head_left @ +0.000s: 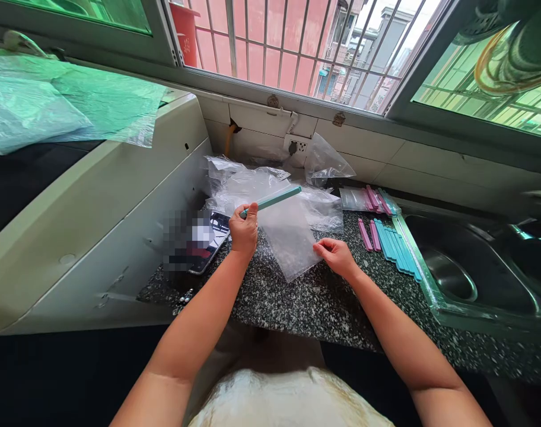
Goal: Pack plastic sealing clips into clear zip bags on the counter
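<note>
Both forearms reach forward over the speckled counter [297,302]. Left hand [244,230] pinches a teal sealing clip [274,198], raised, tilted. Right hand [337,256] fingers curled, pinning the clear bag [288,237] flat on the counter.

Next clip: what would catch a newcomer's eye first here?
The left hand holds a teal clip over a clear bag at the middle of the speckled counter, while the right hand pinches the bag's edge. Right of them, teal and pink clips lie beside the sink.
</note>
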Motion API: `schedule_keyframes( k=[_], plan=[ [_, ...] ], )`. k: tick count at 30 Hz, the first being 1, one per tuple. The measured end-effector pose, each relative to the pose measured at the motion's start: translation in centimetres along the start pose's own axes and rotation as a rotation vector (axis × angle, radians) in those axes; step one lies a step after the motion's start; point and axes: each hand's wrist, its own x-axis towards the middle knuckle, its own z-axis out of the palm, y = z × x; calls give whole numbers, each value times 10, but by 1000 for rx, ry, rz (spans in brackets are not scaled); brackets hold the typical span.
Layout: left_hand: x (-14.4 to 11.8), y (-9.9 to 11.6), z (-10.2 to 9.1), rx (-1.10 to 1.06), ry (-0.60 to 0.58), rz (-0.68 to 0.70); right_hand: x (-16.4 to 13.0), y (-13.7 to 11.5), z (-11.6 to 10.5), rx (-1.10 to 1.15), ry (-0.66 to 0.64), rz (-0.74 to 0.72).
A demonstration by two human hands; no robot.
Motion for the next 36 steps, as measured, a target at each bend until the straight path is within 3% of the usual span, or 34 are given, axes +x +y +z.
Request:
schedule_keyframes(
  k=[20, 24, 30, 36],
  plan=[
    [4, 5, 1, -89, 8, -11, 2, -3, -7, -2, -83, 9],
    [-1, 5, 3, -63, -59, -79, 1, -6, -8, 34, -94, 5],
    [-12, 0, 4, 4, -296, -124, -1, -9, -5, 118, -48, 21],
    [-15, 0, 4, 40, -285, -126, -2, -10, -5, 108, -65, 9]
  ],
)
